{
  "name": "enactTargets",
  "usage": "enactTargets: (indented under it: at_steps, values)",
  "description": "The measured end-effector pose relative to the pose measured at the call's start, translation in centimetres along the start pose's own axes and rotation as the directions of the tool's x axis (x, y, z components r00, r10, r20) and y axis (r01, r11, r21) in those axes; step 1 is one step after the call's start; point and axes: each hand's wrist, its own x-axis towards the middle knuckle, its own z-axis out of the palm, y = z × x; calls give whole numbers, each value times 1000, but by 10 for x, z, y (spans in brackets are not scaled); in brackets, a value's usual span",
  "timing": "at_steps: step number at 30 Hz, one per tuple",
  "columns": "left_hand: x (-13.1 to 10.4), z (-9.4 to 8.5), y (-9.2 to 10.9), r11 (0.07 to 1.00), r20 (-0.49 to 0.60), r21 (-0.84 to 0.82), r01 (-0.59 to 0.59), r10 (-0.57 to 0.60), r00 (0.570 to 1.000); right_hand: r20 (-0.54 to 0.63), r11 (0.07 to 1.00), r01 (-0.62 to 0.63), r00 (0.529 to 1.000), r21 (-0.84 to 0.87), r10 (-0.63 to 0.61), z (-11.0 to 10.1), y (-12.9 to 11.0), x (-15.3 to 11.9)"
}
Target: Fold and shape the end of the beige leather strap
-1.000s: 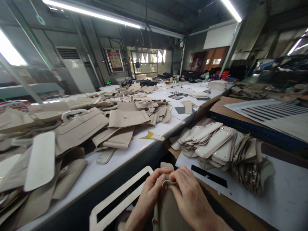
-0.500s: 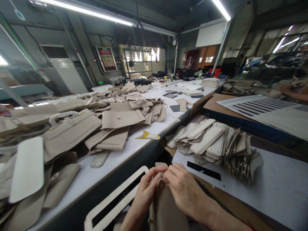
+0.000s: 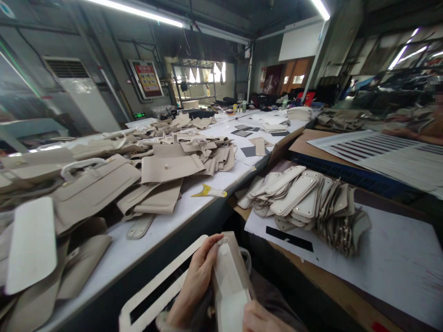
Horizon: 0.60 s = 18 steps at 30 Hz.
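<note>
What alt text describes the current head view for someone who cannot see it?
A left hand and a right hand hold a long beige piece beside a white table heaped with beige pieces; a pile of pale studded strips lies to the right.

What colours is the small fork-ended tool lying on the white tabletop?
The fork-ended tool is yellow and whitish, seen in the head view.

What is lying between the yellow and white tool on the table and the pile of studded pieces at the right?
No loose thing: between the tool and the pile are only the table's edge and its dark side, seen in the head view.
</note>
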Motion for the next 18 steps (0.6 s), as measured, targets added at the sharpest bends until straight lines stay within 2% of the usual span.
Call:
enactTargets:
  at_steps: [1, 3, 4, 5, 7, 9, 10, 11, 12, 15, 18]
  values:
    - [-1, -2, 1, 1000, 2, -14, 16, -16, 1000, 5, 999, -24, 1000, 38, 24, -1, -1, -1]
    - [-5, -2, 7, 995, 34, -84, 47, -45, 998, 22, 972, -184, 983, 144, 183, -6, 4, 3]
    - [-7, 1, 10, 991, 33, -125, 54, -50, 998, 3, 937, -282, 958, 205, 287, -9, 10, 7]
    - [-8, 4, 13, 984, 14, -166, 58, -56, 998, -16, 880, -388, 913, 275, 408, -10, 17, 11]
    - [-10, 13, 14, 964, -44, -258, 65, -79, 996, -11, 704, -585, 766, 404, 643, -8, 30, 17]
    - [-9, 20, 9, 938, -97, -341, 63, -102, 990, 69, 466, -726, 572, 505, 817, 2, 38, 19]
    - [-8, 22, 5, 928, -119, -368, 60, -111, 987, 130, 342, -770, 477, 538, 869, 9, 40, 18]
    - [-7, 23, 2, 924, -135, -377, 55, -114, 984, 179, 244, -793, 402, 559, 898, 15, 39, 17]
    - [-7, 24, 0, 930, -155, -366, 44, -107, 982, 212, 176, -802, 351, 570, 912, 21, 37, 15]
    - [-7, 28, -1, 957, -209, -290, 25, -89, 974, 222, 109, -810, 284, 577, 933, 32, 29, 11]
    - [-8, 32, 2, 942, -203, -323, 89, -161, 966, 204, 62, -801, 225, 595, 953, 34, 24, 10]
